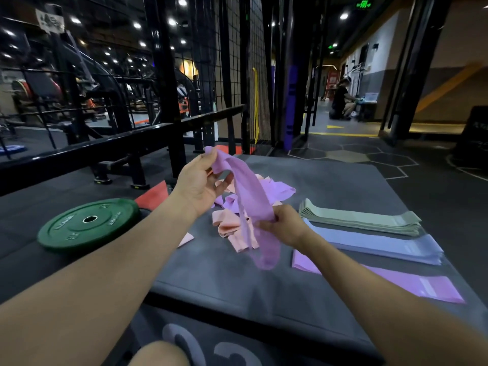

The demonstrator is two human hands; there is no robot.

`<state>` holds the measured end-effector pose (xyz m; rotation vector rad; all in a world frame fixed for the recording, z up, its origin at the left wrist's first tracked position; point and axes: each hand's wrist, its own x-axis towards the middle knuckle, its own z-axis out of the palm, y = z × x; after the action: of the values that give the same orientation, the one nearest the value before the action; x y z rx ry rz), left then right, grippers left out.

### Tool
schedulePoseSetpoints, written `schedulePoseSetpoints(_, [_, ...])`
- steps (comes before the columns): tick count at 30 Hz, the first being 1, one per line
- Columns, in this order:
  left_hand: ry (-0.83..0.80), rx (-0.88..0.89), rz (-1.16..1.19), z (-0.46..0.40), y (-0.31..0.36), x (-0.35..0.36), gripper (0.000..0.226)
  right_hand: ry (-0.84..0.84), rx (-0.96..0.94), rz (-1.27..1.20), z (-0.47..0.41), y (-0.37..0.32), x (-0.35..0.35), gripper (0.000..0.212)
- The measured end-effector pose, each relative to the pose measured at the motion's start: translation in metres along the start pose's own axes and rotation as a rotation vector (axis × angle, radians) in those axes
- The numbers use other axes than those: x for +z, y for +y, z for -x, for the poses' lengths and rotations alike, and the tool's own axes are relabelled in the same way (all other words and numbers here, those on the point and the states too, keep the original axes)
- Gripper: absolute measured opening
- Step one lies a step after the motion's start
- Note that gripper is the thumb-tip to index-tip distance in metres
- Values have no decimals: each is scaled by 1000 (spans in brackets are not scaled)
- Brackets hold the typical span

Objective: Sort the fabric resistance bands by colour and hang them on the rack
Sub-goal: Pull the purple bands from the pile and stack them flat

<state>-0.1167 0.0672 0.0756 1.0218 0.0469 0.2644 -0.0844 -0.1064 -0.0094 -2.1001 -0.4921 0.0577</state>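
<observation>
purple band (250, 196), green plate (88, 224), grey mat (330, 180)

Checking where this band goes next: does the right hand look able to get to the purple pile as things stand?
Probably yes. The purple pile lies flat just beside the right hand, nothing between them, though that hand grips the purple band.

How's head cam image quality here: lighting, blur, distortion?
Head view: dim gym, bright ceiling spots flare top left; strong wide-angle bending at edges; the purple band held by the left hand and right hand is slightly motion-blurred; the background person is soft.
</observation>
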Motion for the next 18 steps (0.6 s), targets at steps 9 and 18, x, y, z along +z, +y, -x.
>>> schedulePoseSetpoints(9, [279, -126, -213, -3, -30, -37, 18, 81, 15, -387, 15, 11, -26, 12])
schedulePoseSetpoints(18, [248, -100, -610, 1, -58, -53, 28, 82, -70, -236, 24, 1, -40, 30])
